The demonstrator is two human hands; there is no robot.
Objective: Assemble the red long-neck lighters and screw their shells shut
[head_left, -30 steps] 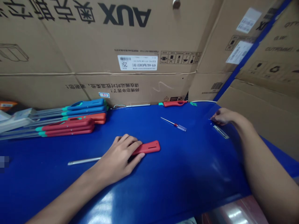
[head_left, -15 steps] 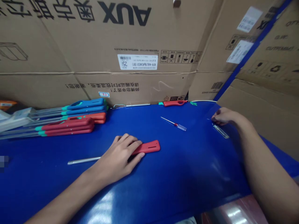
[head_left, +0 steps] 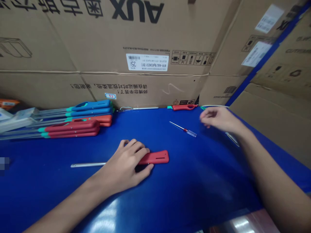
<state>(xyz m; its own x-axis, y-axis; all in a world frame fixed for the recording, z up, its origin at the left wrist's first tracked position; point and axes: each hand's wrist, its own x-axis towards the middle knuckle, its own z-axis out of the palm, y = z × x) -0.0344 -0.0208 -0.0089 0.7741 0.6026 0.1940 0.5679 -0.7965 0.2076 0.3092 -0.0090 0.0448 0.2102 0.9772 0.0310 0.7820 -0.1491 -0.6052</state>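
My left hand (head_left: 130, 163) is closed over a long-necked red gas lighter (head_left: 156, 157) lying on the blue table. The lighter's metal tube (head_left: 88, 165) sticks out to the left, and the fingers cover its middle. My right hand (head_left: 216, 118) is above the table at the right, fingers curled together. Whatever may be in its fingertips is too small or hidden to make out. To its left lies a small screwdriver (head_left: 183, 129) with a clear handle and a red collar. A slim, clear-handled tool (head_left: 232, 139) is partly hidden behind the right wrist.
Several blue, orange and red lighters (head_left: 73, 127) are stacked at the left. Against the cardboard wall (head_left: 102, 61) lie a red lighter body (head_left: 184, 107) and a thin metal tube (head_left: 145, 108) with wires. A cardboard panel (head_left: 274, 119) borders the table's right side.
My right hand has moved left, away from the clear-handled tool and towards the screwdriver. My left hand stays on the red lighter. The view has shifted slightly.
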